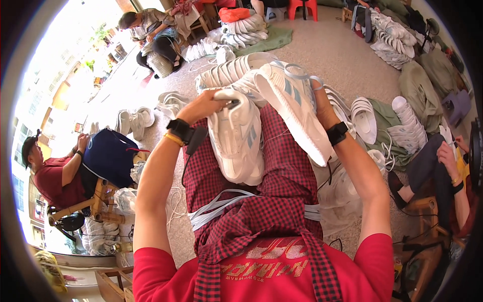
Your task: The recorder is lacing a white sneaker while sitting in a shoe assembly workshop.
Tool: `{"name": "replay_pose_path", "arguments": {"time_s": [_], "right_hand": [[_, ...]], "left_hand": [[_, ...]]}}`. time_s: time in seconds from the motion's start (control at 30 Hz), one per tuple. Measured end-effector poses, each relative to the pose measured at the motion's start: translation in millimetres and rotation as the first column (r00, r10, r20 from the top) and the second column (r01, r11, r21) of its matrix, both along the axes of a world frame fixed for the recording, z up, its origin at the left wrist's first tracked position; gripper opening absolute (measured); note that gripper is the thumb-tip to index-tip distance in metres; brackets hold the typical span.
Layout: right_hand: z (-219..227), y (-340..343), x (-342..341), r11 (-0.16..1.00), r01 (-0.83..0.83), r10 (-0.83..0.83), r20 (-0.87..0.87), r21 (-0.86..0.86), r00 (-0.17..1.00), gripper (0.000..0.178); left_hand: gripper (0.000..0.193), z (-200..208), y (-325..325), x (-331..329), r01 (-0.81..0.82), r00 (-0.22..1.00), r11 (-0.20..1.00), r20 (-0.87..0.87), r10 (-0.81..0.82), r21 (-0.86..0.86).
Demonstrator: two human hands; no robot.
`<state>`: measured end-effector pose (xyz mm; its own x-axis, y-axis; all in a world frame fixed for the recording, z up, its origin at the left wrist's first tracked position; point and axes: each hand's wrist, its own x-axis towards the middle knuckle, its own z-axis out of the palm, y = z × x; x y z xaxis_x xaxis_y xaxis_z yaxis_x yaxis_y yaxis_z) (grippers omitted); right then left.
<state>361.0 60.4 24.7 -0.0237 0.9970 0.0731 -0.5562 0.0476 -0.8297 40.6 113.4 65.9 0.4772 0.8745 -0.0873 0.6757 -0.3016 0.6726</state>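
Observation:
My left hand point(205, 104) is closed on the heel collar of a white sneaker point(234, 133) with light blue stripes, which rests toe toward me between my thighs. Part of another white shoe shows under it. In my right hand point(322, 105) is a second white sneaker point(291, 100), tilted with its sole edge toward the lower right; its far side hides most of those fingers. A pale blue lace point(300, 75) loops near its top. Across my checked apron point(261, 214) lies a bundle of pale blue laces point(214, 206).
Just beyond my knees is a row of nested white shoes point(226, 70). To the right, more shoes point(363, 118) stand by a green cloth point(387, 121). Co-workers sit at far left point(55, 176), upper left point(153, 35) and right point(453, 166). A clear plastic bag point(342, 201) lies beside my right leg.

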Motion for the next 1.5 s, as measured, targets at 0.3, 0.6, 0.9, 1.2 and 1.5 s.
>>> {"name": "replay_pose_path", "arguments": {"time_s": [0.3, 0.6, 0.9, 1.2, 1.5], "right_hand": [[32.9, 23.4, -22.8, 0.957, 0.006, -0.108, 0.339, 0.289, 0.935, 0.028], [18.2, 43.4, -103.8, 0.680, -0.711, -0.311, 0.948, 0.178, -0.060, 0.032], [30.3, 71.9, -69.8, 0.762, -0.648, 0.039, 0.999, -0.025, 0.007, 0.036], [31.9, 62.1, 12.3, 0.994, -0.102, 0.109, 0.352, -0.039, 0.930, 0.032], [59.7, 69.0, -57.9, 0.965, 0.131, -0.252, 0.679, 0.226, 0.689, 0.034]], "left_hand": [[0.045, 17.9, -26.6, -250.8, -0.116, 0.683, 0.963, 0.685, 0.255, -0.243], [0.036, -0.4, -156.4, -147.9, -0.306, 0.753, 0.920, 0.529, 0.391, -0.245], [0.033, -53.0, -174.1, -222.9, -0.428, 0.741, 0.903, 0.560, 0.370, -0.031], [0.033, -11.2, -278.0, -234.9, -0.683, 0.549, 0.708, 0.514, 0.659, -0.180], [0.045, 59.6, -307.6, -92.2, -0.545, 0.789, 0.513, 0.613, 0.045, 0.664]]}}
